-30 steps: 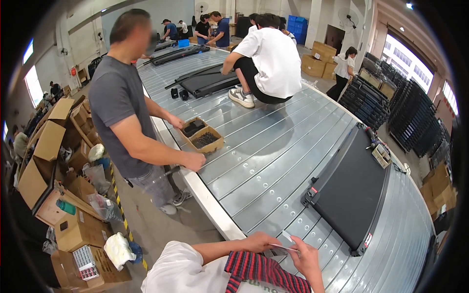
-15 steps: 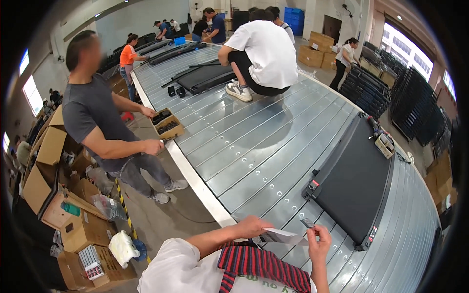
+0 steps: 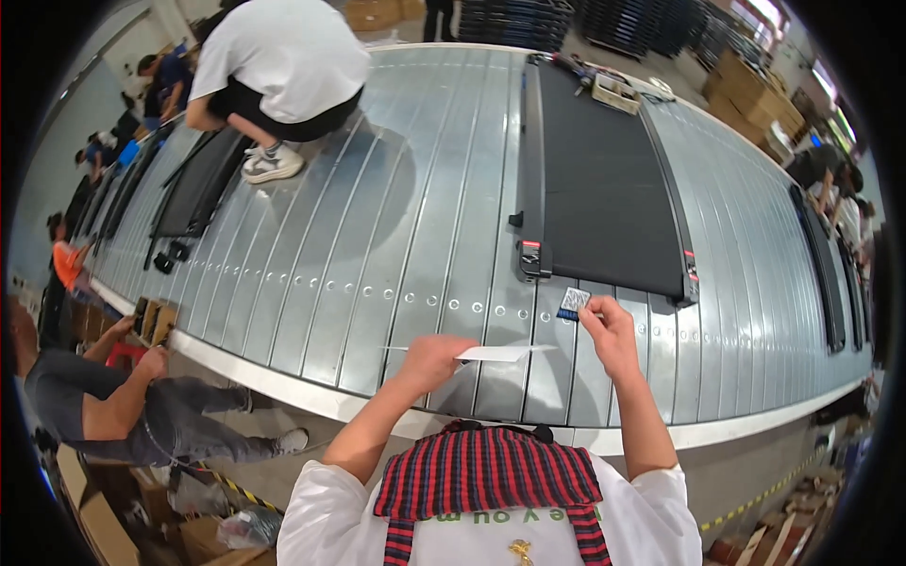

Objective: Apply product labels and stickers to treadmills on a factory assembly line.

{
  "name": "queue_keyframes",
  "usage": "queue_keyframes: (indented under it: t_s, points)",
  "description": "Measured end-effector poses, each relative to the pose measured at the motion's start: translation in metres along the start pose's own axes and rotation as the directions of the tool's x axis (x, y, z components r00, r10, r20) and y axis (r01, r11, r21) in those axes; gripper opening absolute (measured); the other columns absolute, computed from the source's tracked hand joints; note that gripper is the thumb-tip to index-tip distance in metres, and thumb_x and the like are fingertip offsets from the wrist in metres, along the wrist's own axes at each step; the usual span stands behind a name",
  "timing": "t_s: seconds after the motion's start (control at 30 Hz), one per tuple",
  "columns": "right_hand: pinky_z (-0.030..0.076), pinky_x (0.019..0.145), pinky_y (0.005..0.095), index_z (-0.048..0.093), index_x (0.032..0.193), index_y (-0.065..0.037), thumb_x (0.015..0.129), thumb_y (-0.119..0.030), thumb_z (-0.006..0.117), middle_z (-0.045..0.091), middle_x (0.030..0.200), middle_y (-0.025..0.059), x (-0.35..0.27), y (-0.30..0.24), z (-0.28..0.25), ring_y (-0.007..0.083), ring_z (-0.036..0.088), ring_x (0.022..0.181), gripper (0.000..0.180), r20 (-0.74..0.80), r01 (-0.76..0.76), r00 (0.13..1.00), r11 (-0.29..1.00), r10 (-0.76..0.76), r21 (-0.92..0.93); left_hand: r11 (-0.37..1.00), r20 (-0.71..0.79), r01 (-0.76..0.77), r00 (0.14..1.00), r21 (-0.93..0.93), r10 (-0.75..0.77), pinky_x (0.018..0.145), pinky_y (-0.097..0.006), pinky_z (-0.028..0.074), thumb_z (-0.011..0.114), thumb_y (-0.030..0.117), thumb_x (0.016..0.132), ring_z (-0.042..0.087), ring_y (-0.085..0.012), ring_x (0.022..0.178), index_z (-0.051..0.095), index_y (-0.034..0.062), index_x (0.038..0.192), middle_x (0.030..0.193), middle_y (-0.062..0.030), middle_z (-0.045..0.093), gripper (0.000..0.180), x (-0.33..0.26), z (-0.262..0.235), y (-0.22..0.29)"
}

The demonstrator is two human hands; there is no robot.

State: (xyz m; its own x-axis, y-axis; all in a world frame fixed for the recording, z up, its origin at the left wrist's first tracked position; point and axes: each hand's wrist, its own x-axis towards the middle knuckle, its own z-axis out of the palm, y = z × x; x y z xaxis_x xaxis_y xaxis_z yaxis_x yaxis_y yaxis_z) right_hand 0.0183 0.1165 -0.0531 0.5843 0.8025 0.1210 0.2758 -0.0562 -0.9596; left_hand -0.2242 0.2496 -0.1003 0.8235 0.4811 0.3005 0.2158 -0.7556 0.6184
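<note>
My left hand point(image 3: 436, 362) is closed on a white sheet point(image 3: 510, 353), seen nearly edge-on above the near part of the slatted metal table point(image 3: 373, 311). Between the fingertips of my right hand point(image 3: 613, 332) is a small label point(image 3: 573, 303), white with a printed code and a blue strip along its lower side. It hangs just in front of a long black panel point(image 3: 609, 189) lying on the table. Dark end blocks with red-and-white stickers, such as the near left end block point(image 3: 531, 259), sit at the panel's near corners.
A person in a white shirt point(image 3: 288, 61) squats on the table at the far left. Another person in grey point(image 3: 104, 406) stands at its left edge beside a cardboard box point(image 3: 156, 321). A small parts box point(image 3: 616, 92) rests at the panel's far end. More black panels point(image 3: 817, 269) lie rightward.
My view has swung right, bringing the black panel in front of me. My right hand with the label has moved away from the sheet, toward the panel's near end.
</note>
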Motion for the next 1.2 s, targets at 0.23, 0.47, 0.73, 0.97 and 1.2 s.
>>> queue_keyframes:
  t_s: [0.23,0.47,0.73,0.97,1.2]
  points:
    - [0.037,0.056,0.0231,0.053,0.073,-0.001,0.076,-0.012,0.057,0.049,0.065,0.0,0.062,0.021,0.013,0.0069,0.043,0.063,0.012,0.005,-0.236,0.972,0.972,0.236,0.017,0.992,0.178,-0.09,0.981,0.091,0.073,0.056,-0.036,0.044,0.051,0.002,0.068,0.056,-0.0278,0.069,0.058,0.0141,0.084,0.074,-0.0063,0.059,0.022,0.048,-0.012,-0.041]
    - [0.031,0.04,0.0196,0.052,0.069,-0.003,0.077,-0.014,0.057,0.049,0.058,0.0008,0.14,0.059,0.02,0.0058,0.041,0.046,0.014,0.129,-0.434,0.897,0.897,0.422,0.087,0.951,0.399,-0.129,0.917,0.279,0.007,0.058,-0.04,0.044,0.048,0.007,0.071,0.056,-0.0277,0.073,0.055,0.0101,0.079,0.084,-0.0062,0.058,0.011,0.117,0.021,-0.064]
    - [0.024,0.035,0.0212,0.051,0.067,-0.003,0.077,-0.012,0.056,0.043,0.051,-0.0001,0.213,0.106,0.047,0.0057,0.034,0.04,0.014,0.29,-0.608,0.77,0.791,0.568,0.066,0.939,0.358,-0.202,0.929,0.278,0.094,0.062,-0.036,0.047,0.05,0.005,0.068,0.057,-0.0258,0.075,0.053,0.0047,0.072,0.105,-0.0078,0.053,0.005,0.17,0.052,-0.086]
    - [0.019,0.035,0.0201,0.051,0.07,-0.004,0.076,-0.01,0.056,0.042,0.05,-0.0015,0.222,0.119,0.056,0.0045,0.031,0.039,0.01,0.311,-0.656,0.729,0.752,0.61,0.064,0.948,0.39,-0.192,0.917,0.256,0.081,0.063,-0.036,0.046,0.05,0.005,0.067,0.057,-0.0252,0.077,0.05,0.004,0.072,0.11,-0.0071,0.05,0.005,0.178,0.062,-0.096]
    - [0.022,0.035,0.0211,0.053,0.073,-0.001,0.074,-0.01,0.056,0.042,0.05,-0.0005,0.224,0.13,0.048,0.0053,0.033,0.04,0.009,0.319,-0.694,0.688,0.72,0.652,0.022,0.948,0.416,-0.203,0.905,0.246,0.086,0.065,-0.036,0.046,0.05,0.006,0.067,0.056,-0.0239,0.079,0.051,0.0045,0.073,0.112,-0.0069,0.049,0.005,0.18,0.062,-0.101]
